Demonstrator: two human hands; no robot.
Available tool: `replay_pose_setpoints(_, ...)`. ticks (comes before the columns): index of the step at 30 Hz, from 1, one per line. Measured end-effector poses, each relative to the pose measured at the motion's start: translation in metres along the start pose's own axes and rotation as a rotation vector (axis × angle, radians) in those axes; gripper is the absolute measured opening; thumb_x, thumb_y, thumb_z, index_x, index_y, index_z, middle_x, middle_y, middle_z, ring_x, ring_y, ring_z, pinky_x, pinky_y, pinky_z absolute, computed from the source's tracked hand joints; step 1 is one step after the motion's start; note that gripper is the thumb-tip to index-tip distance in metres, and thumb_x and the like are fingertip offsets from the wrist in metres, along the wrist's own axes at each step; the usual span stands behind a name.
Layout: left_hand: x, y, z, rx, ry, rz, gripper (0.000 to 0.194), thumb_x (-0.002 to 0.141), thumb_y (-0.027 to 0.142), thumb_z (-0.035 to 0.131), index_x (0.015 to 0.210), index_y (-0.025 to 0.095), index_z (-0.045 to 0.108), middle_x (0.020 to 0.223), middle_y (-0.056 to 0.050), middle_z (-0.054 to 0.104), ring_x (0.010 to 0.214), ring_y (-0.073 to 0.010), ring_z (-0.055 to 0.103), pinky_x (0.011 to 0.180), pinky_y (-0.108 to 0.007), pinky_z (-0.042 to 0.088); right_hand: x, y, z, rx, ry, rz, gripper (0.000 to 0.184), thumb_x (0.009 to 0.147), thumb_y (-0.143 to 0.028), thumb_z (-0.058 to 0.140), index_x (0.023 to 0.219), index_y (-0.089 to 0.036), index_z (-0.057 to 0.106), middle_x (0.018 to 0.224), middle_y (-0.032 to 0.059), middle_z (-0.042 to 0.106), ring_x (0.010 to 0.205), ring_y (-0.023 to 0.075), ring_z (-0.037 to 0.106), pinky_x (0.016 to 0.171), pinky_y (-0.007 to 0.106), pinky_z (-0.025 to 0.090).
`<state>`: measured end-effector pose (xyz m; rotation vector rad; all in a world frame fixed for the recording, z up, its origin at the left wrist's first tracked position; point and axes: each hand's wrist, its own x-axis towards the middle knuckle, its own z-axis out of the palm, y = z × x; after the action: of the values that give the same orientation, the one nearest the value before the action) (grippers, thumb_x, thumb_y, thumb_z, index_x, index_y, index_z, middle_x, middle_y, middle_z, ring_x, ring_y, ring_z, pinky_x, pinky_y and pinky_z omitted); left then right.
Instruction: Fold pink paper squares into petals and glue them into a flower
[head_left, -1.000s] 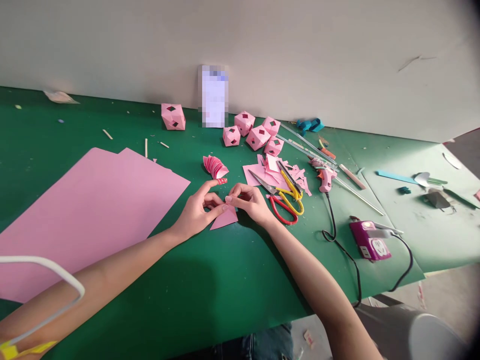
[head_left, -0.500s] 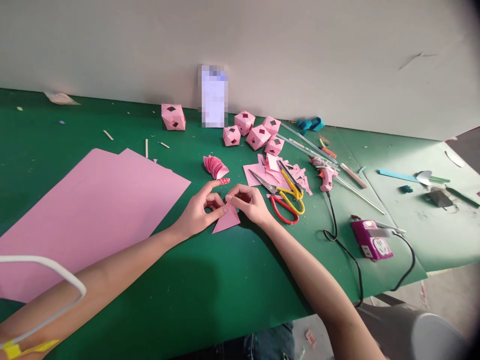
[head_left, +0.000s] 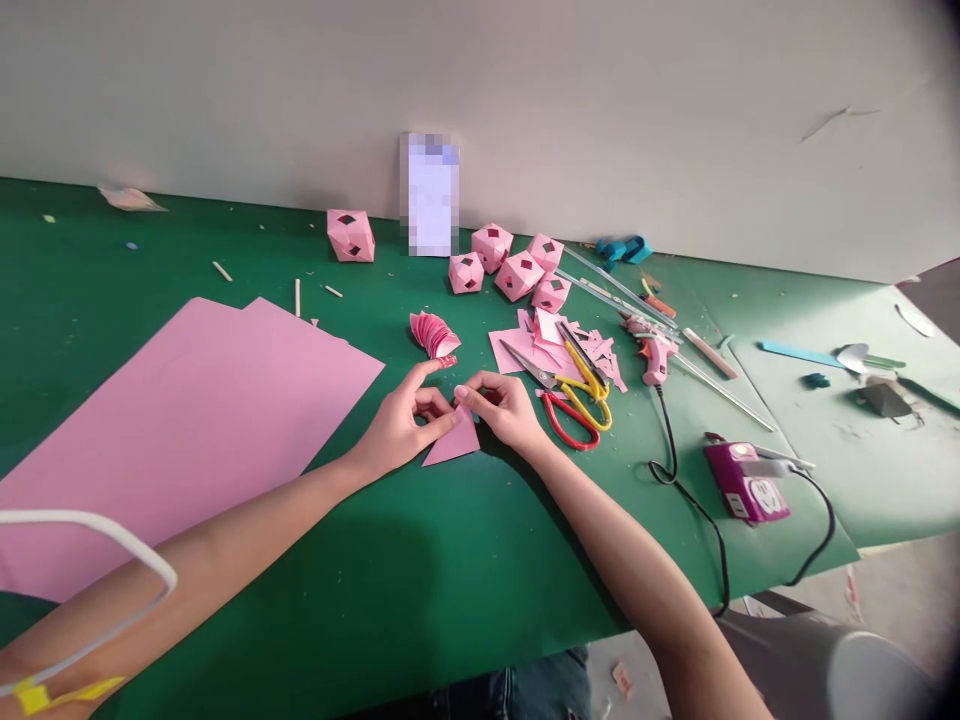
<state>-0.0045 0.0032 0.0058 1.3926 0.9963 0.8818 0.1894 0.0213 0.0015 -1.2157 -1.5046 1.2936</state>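
Both of my hands meet at the middle of the green table (head_left: 465, 570) over a small folded pink paper triangle (head_left: 457, 442). My left hand (head_left: 401, 425) pinches its upper left edge, index finger lifted and curved. My right hand (head_left: 504, 408) pinches the top corner with fingers curled. The paper lies flat on the table beneath the fingertips. Just behind the hands sits a fanned stack of folded pink pieces (head_left: 433, 334).
Large pink sheets (head_left: 180, 420) lie at the left. Several pink paper cubes (head_left: 517, 274) stand near the wall. Pink scraps, yellow scissors (head_left: 585, 378) and red scissors (head_left: 566, 418) lie right of my hands, then a pink glue gun (head_left: 654, 352) with black cord and a purple power strip (head_left: 746, 482).
Both hands stay pinched on the pink triangle and shift it only slightly. The view has moved a touch.
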Motion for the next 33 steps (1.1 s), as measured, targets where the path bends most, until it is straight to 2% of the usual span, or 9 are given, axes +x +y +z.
replay_pose_setpoints(4,0.0,-0.002,0.001,-0.024,0.052,-0.016,0.076,0.088,0.034,0.081,0.151,0.022,0.039,0.088,0.002,0.074,0.08,-0.0169,0.069,0.081,-0.032,0.055,0.001,0.001,0.001,-0.017,0.046,0.0,0.059,0.08,-0.077,0.078,0.072,-0.02,0.069,0.068,0.0001,0.064,0.061,0.0133,0.048,0.058,0.029,0.036)
replay_pose_setpoints(8,0.001,-0.005,0.001,-0.022,0.068,0.031,0.075,0.092,0.032,0.076,0.156,0.023,0.037,0.082,0.004,0.07,0.077,-0.0166,0.067,0.077,-0.031,0.053,0.001,-0.002,0.002,-0.029,0.016,-0.006,0.055,0.081,-0.074,0.079,0.079,-0.02,0.073,0.076,0.0021,0.071,0.068,0.0156,0.056,0.064,0.03,0.042)
replay_pose_setpoints(13,0.002,-0.008,0.0,0.0,0.053,0.06,0.082,0.094,0.03,0.073,0.164,0.025,0.032,0.078,0.005,0.067,0.075,-0.0167,0.067,0.075,-0.031,0.053,0.0,0.0,0.001,-0.058,-0.021,-0.011,0.05,0.08,-0.069,0.082,0.075,-0.02,0.07,0.072,0.0005,0.067,0.065,0.0146,0.053,0.061,0.029,0.038)
replay_pose_setpoints(16,0.002,-0.006,0.0,0.0,0.049,0.049,0.084,0.093,0.029,0.073,0.166,0.025,0.032,0.078,0.005,0.068,0.074,-0.0172,0.068,0.076,-0.033,0.054,0.001,0.003,0.0,0.006,0.078,-0.004,0.048,0.082,-0.067,0.081,0.075,-0.021,0.067,0.068,-0.0013,0.062,0.063,0.014,0.049,0.059,0.029,0.036)
replay_pose_setpoints(20,0.002,-0.003,0.0,-0.008,0.041,0.027,0.083,0.092,0.03,0.073,0.166,0.023,0.035,0.077,0.005,0.068,0.076,-0.02,0.073,0.08,-0.037,0.056,0.004,0.005,-0.001,0.225,0.281,0.001,0.047,0.081,-0.062,0.081,0.071,-0.023,0.058,0.064,-0.0054,0.05,0.06,0.0117,0.041,0.058,0.027,0.033)
replay_pose_setpoints(23,0.002,-0.004,0.0,-0.059,0.051,0.014,0.082,0.091,0.031,0.073,0.164,0.024,0.038,0.077,0.005,0.067,0.076,-0.0208,0.074,0.078,-0.038,0.057,0.007,0.004,-0.002,0.327,0.33,0.037,0.047,0.077,-0.059,0.085,0.068,-0.023,0.055,0.063,-0.0061,0.048,0.058,0.0108,0.038,0.056,0.026,0.031)
replay_pose_setpoints(28,0.001,-0.006,0.0,-0.112,0.104,0.021,0.074,0.09,0.029,0.072,0.159,0.026,0.045,0.071,0.008,0.059,0.069,-0.0172,0.07,0.073,-0.034,0.058,0.014,0.0,-0.011,0.479,0.46,0.08,0.058,0.071,-0.058,0.09,0.062,-0.024,0.044,0.059,-0.0081,0.036,0.055,0.01,0.031,0.052,0.025,0.03)
replay_pose_setpoints(30,0.0,-0.006,0.0,-0.108,0.128,0.019,0.073,0.091,0.032,0.073,0.157,0.026,0.045,0.079,0.005,0.064,0.077,-0.0182,0.072,0.071,-0.032,0.058,0.015,-0.001,-0.013,0.526,0.448,0.102,0.058,0.068,-0.059,0.092,0.063,-0.024,0.046,0.061,-0.0077,0.039,0.055,0.0099,0.033,0.052,0.025,0.032)
replay_pose_setpoints(33,0.0,-0.006,0.002,-0.045,0.111,0.029,0.08,0.085,0.037,0.083,0.154,0.026,0.044,0.108,-0.005,0.073,0.096,-0.0215,0.074,0.072,-0.031,0.057,0.012,-0.001,-0.01,0.542,0.41,0.112,0.055,0.067,-0.06,0.093,0.067,-0.024,0.052,0.063,-0.0075,0.043,0.056,0.0099,0.036,0.052,0.024,0.033)
